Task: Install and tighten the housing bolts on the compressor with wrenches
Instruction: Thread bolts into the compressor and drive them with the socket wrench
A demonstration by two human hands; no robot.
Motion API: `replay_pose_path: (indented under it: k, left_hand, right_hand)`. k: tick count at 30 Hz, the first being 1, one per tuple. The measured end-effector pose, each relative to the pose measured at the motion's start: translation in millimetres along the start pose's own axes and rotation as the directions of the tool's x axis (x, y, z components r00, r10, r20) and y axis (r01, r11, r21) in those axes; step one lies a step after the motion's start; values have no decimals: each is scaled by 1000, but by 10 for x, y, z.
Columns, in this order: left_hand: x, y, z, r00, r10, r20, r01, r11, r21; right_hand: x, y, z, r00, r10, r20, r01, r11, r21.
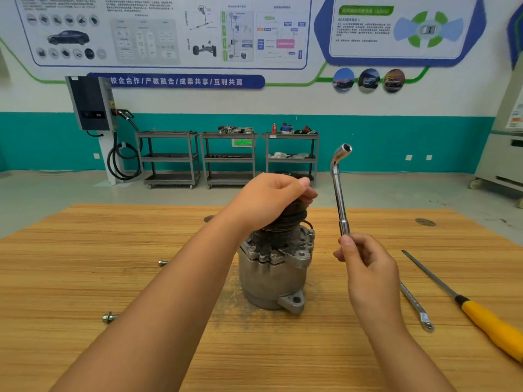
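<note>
The grey metal compressor point(271, 275) stands upright in the middle of the wooden table point(85, 250), its black pulley on top. My left hand point(271, 198) grips the pulley from above, fingers curled over it. My right hand point(365, 261) holds the lower end of a chrome L-shaped socket wrench point(339, 190) upright to the right of the compressor, its socket end pointing up and away. Bolt heads show on the housing flange point(273, 254). Two loose bolts lie on the table at the left, one point(162, 262) farther back and one point(109, 317) nearer.
A yellow-handled screwdriver point(486, 318) lies at the right of the table, with a flat chrome wrench point(417, 308) beside it, partly behind my right wrist. Beyond the table are three grey tool carts point(229, 158) and a charger unit point(90, 103) against the wall.
</note>
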State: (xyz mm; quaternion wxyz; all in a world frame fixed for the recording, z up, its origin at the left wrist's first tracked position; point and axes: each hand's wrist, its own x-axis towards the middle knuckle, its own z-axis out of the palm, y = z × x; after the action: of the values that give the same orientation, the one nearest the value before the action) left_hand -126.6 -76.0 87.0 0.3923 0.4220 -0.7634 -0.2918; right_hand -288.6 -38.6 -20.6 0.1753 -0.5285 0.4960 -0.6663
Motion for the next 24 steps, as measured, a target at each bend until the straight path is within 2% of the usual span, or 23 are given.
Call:
replay_pose_path:
  k: [2,4,5,7,10,14,24]
  left_hand:
    - [-83,-77,104,979,134,-156,-122,989,86]
    - [-223,-245,225,898,299,-322,-242,948,206]
    - [-306,-356,274,873,314,-374,-243,943,226]
    - [-469,-582,337,885,207,-418,-152,975,161]
    - [-614,-809,401,924,26,-381,-16,999,28]
    - [-649,-910,457,929,-138,-344,116,990,-84]
    - [-568,-1106,561,914,-149,-379,136,989,-59]
  right_hand:
    - [-14,53,-136,998,57,9,-57,998,-36]
    - [-14,134,-256,991,134,8,-134,990,-54]
    - [-14,184,-302,985,174,12,-173,983,-62]
    - [-36,300,-360,971,239,22,-237,968,-87]
    - [-101,476,-389,954,299,9,-295,946,-138]
    - [-133,606,-391,942,337,-3,-330,920,-212]
    - [-125,576,-358,932,363,7,-354,913,-204]
